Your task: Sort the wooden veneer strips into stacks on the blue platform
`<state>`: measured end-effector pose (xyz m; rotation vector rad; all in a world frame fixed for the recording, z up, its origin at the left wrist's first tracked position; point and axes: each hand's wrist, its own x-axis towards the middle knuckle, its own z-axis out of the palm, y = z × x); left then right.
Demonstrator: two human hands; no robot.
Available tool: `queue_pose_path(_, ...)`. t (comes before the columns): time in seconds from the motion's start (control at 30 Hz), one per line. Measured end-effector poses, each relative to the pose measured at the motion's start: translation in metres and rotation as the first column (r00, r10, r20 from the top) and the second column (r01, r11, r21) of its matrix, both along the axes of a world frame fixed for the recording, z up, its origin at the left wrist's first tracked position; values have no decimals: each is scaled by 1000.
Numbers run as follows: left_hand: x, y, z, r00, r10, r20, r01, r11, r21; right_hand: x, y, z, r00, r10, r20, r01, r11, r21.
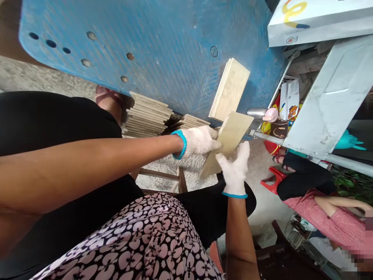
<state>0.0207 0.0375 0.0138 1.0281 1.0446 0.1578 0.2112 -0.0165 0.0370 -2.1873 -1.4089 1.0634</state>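
Both of my hands wear white knit gloves with blue cuffs. A thin, pale wooden board (233, 132) is held tilted between them, just off the edge of the blue table. My left hand (199, 142) grips the board's left edge, thumb on its near face. My right hand (235, 169) has its thumb against the lower face and its fingers at the right edge, partly behind the board. Beyond it, a small stack of similar boards (231, 89) lies on the blue table (169, 46). Taller stacks of boards (150, 114) stand below the table edge, left of my left hand.
A metal tumbler with a pink lid (262, 114) is right of the boards. A metal-framed shelf (329, 97) and a white box (320, 23) stand at the right. A seated person in pink (323, 210) is nearby on a red stool (274, 181). A wooden frame (180, 181) is below my hands.
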Motion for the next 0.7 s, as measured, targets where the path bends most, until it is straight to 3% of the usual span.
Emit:
queue_pose_path(0.1,-5,2,4,997,13,-78,-14,1000,-11,-13,-6,-3,976,97,195,-74,990,-122)
queue_pose_path(0.2,-8,2,5,994,-2,-109,3,1000,10,-26,-5,-5,949,124,289,-73,981,-180)
queue_pose_path(0.37,-9,0,1,985,-29,-168,39,998,56,-31,3,-16,979,107,171,-82,986,-145)
queue_pose_path(0.57,-11,8,4,987,146,-61,-141,986,85,-14,34,-39,975,131,-177,-138,990,-24)
queue_pose_path(0.63,-12,12,6,980,185,-80,-179,981,78,-9,55,-46,981,151,-124,-153,988,-6)
queue_pose_path(0.7,-13,12,8,979,169,-117,-161,984,71,-5,81,-53,987,160,31,-160,987,-12)
